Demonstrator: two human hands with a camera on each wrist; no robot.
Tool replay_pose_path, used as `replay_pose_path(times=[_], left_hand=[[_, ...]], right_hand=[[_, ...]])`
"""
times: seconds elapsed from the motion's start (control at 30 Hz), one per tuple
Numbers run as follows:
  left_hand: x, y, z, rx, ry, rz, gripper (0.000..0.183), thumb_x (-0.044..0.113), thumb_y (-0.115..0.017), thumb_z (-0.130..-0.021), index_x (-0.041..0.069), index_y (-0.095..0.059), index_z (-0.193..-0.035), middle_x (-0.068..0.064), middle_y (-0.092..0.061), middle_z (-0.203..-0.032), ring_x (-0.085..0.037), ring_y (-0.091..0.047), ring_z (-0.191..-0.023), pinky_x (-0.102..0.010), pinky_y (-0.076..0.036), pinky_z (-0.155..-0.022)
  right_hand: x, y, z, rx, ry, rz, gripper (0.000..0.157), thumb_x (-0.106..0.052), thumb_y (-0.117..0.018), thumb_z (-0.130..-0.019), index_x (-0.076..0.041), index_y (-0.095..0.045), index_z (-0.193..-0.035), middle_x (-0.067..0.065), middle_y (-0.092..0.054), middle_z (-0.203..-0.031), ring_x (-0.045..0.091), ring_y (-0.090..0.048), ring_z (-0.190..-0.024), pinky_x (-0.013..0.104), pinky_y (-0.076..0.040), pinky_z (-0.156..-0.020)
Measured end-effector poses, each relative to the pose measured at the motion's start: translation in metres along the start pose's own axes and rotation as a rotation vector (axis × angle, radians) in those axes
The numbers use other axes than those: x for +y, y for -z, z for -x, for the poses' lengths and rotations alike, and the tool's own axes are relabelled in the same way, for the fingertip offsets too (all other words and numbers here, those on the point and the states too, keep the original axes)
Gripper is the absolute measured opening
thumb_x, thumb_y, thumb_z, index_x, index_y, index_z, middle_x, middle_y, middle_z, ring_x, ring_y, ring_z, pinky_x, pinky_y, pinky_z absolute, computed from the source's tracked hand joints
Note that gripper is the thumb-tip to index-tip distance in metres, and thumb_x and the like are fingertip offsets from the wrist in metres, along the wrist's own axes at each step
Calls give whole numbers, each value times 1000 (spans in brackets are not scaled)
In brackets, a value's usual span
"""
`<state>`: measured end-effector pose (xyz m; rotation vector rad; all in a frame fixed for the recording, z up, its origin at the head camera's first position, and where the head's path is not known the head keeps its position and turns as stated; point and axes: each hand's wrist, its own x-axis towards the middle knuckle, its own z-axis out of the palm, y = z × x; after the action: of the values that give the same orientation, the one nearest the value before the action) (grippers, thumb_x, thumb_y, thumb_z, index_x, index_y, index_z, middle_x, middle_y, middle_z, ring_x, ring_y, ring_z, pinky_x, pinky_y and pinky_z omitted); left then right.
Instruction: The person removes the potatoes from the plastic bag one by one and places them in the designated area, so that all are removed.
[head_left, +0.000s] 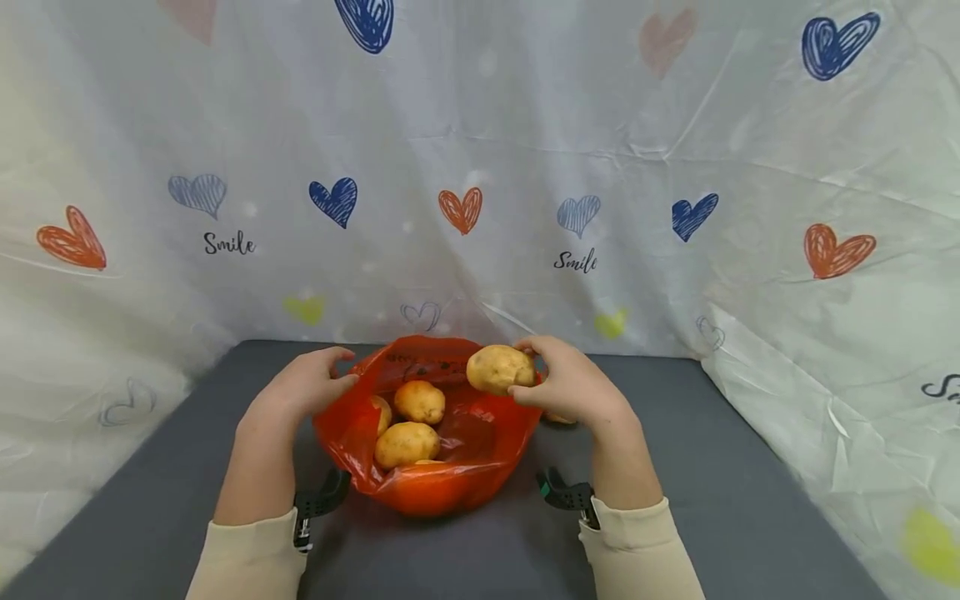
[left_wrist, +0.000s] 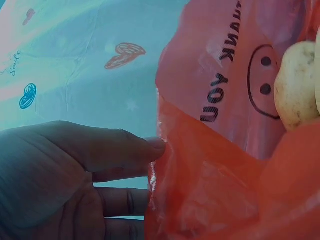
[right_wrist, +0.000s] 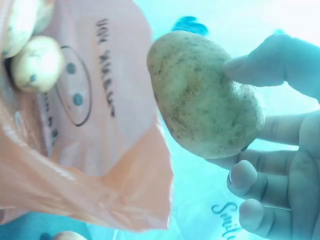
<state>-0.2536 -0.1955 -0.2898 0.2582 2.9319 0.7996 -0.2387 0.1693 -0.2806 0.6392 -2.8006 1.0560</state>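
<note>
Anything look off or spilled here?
One thing: a loose potato lies outside the red bag, mostly hidden behind the right hand. It looks a bit stray because other potatoes sit inside, though it may just be waiting its turn. No spill or tear visible.

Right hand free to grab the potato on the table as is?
Probably not: the right hand already holds another potato, so its grip is taken. The tabletop potato does look near that hand, partly hidden beside the red bag.
</note>
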Motion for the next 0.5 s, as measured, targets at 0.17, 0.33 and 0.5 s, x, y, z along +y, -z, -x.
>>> replay_pose_path(times=[0.17, 0.33, 0.5], left_hand=[[-1, -5, -5, 31, -22, -82, 54, 25, -62, -101, -4, -50, -145, -28, -59, -133, -40, -62, -109, -61, -52, -92], [-1, -10, -11, 17, -30, -103, 49, 23, -63, -100, -4, -54, -140, -24, -64, -123, -37, -63, -103, -60, -52, -90], [3, -15, -11, 8, 7, -65, 48, 23, -64, -100, -4, -54, -139, -22, -66, -120, -34, -64, -99, -60, -54, -89]], right_hand=[[18, 8, 11, -20, -42, -143, 56, -26, -82, -87, -14, -62, -137, 7, -60, -118, 23, -57, -70, 37, -53, -62], [31, 13, 14, -10, -65, -184, 58, -30, -84, -87, -17, -62, -138, 6, -57, -119, 24, -57, -70, 36, -51, -58], [36, 23, 8, -23, -21, -208, 58, -26, -86, -86, -16, -63, -138, 8, -54, -130, 25, -58, -77, 37, -53, -65]])
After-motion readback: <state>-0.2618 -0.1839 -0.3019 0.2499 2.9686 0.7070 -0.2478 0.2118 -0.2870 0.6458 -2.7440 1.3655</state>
